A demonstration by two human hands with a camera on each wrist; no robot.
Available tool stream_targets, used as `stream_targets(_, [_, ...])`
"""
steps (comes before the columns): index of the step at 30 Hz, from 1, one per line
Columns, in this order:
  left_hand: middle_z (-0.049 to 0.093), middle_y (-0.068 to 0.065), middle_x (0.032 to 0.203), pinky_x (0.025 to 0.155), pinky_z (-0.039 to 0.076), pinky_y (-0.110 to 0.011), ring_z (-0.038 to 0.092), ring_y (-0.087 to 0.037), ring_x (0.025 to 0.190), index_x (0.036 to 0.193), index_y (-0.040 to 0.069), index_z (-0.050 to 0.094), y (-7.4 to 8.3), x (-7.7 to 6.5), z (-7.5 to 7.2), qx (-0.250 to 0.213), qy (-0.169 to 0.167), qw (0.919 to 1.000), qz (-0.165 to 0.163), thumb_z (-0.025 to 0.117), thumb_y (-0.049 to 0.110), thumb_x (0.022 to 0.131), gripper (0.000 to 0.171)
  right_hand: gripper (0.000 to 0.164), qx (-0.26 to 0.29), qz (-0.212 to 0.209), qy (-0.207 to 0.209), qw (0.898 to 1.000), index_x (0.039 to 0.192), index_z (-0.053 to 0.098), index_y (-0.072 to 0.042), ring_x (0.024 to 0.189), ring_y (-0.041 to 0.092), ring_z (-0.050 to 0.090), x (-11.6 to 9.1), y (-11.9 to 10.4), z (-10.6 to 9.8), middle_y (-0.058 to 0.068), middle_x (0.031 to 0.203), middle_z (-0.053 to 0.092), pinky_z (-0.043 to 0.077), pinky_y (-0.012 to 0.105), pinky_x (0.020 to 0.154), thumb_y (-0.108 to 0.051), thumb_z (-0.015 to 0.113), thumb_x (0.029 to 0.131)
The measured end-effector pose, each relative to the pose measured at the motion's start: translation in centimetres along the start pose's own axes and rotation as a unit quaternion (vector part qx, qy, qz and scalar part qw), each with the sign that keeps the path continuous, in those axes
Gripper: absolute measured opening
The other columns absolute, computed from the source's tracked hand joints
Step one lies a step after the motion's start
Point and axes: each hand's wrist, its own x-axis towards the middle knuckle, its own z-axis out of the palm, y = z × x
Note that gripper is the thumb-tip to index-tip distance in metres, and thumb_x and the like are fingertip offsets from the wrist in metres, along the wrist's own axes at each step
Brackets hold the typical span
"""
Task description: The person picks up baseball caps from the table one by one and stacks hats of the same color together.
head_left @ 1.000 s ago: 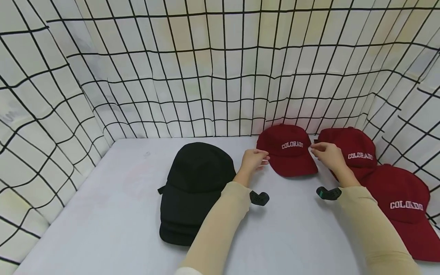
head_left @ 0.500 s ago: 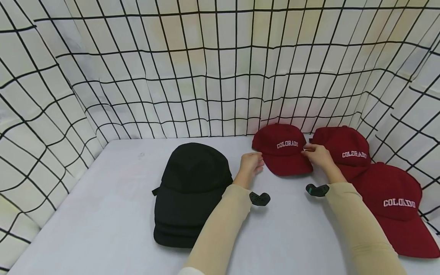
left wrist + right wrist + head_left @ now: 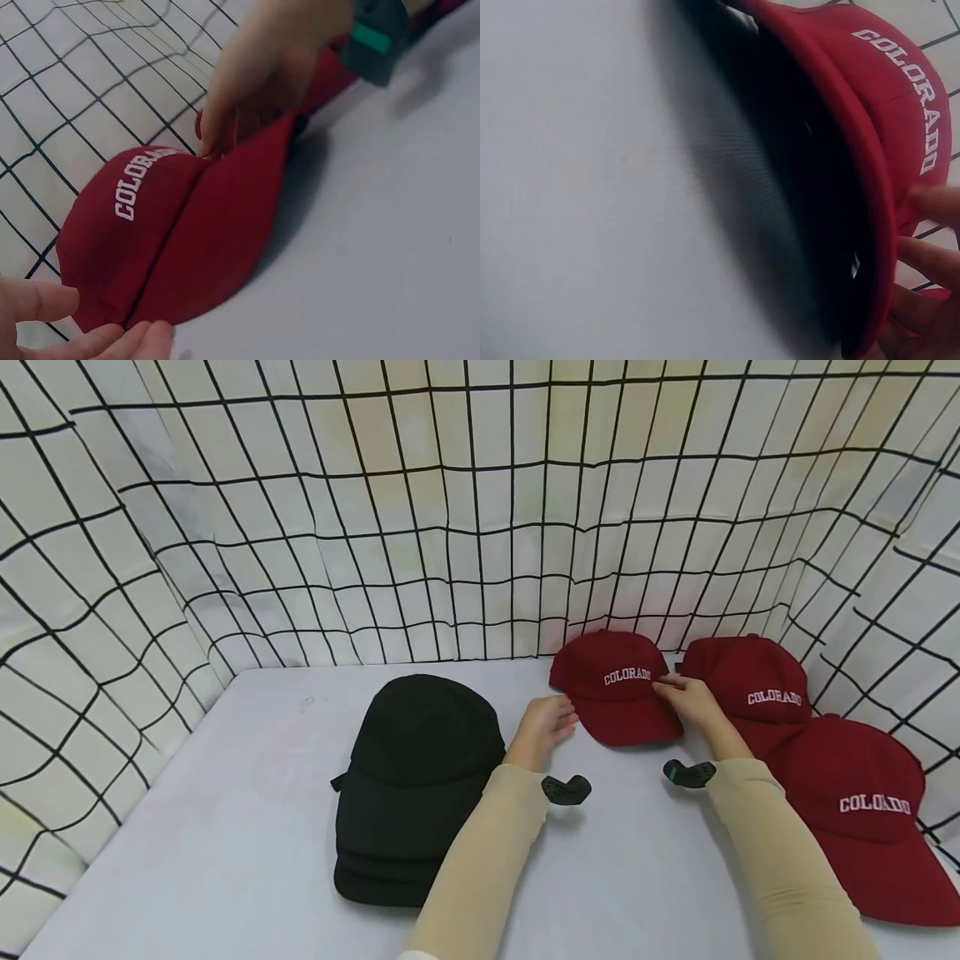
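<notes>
In the head view a dark red baseball cap (image 3: 626, 718) lettered COLORADO lies against the back netting, brim toward me. My left hand (image 3: 545, 727) is at its left side; in the left wrist view the fingers (image 3: 150, 341) are fairly straight, their tips by the edge where brim meets crown. My right hand (image 3: 693, 702) holds the cap's right side, with a fingertip on the crown by the last letters. Seen from the right wrist, fingers (image 3: 930, 259) lie beside the brim's corner, and the brim's underside is dark.
Two more red COLORADO caps (image 3: 750, 668), (image 3: 862, 768) overlap along the right side. Stacked black caps (image 3: 427, 735) lie left of my left forearm. Black grid netting (image 3: 480, 527) over white walls encloses the white table (image 3: 225, 793).
My right hand has moved left onto the cap's crown. The left hand's fingers have loosened and spread beside the cap. The head view has shifted slightly right.
</notes>
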Motion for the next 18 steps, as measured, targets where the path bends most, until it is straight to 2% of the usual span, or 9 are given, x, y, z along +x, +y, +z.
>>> stream_targets(5, [0.058, -0.025, 0.139, 0.108, 0.045, -0.042, 0.057, -0.034, 0.126, 0.135, -0.011, 0.055, 0.1, -0.4, -0.2, -0.008, -0.007, 0.9999, -0.006, 0.052, 0.006, 0.101, 0.038, 0.077, 0.048, 0.016, -0.009, 0.999, 0.156, 0.028, 0.009, 0.146, 0.047, 0.026, 0.0, 0.3, 0.0, 0.034, 0.160, 0.023, 0.027, 0.059, 0.117, -0.047, 0.050, 0.106])
stream_targets(8, [0.058, -0.025, 0.140, 0.110, 0.043, -0.043, 0.056, -0.034, 0.129, 0.136, -0.011, 0.055, -0.2, -0.5, -0.3, -0.020, -0.011, 0.9997, -0.003, 0.049, 0.005, 0.102, 0.038, 0.084, 0.062, 0.021, -0.017, 0.998, 0.159, 0.023, 0.006, 0.147, 0.047, 0.025, -0.2, 0.4, -0.1, 0.034, 0.161, 0.023, 0.027, 0.059, 0.117, -0.049, 0.056, 0.104])
stream_targets(13, [0.059, -0.024, 0.139, 0.111, 0.042, -0.045, 0.056, -0.034, 0.130, 0.138, -0.011, 0.054, -0.4, -0.5, -0.5, -0.037, -0.016, 0.9992, 0.000, 0.049, 0.006, 0.103, 0.039, 0.085, 0.082, 0.016, -0.024, 0.996, 0.160, 0.019, 0.004, 0.145, 0.046, 0.032, -0.8, 0.2, -0.4, 0.035, 0.159, 0.026, 0.033, 0.058, 0.114, -0.039, 0.064, 0.102])
stream_targets(18, [0.060, -0.022, 0.137, 0.110, 0.043, -0.044, 0.058, -0.034, 0.128, 0.135, -0.010, 0.056, -0.3, -0.5, -0.6, -0.056, -0.017, 0.9983, 0.001, 0.050, 0.005, 0.102, 0.037, 0.086, 0.091, 0.003, -0.025, 0.996, 0.161, 0.017, 0.001, 0.146, 0.047, 0.029, -1.1, 0.0, -0.8, 0.033, 0.161, 0.024, 0.032, 0.057, 0.115, -0.033, 0.068, 0.100])
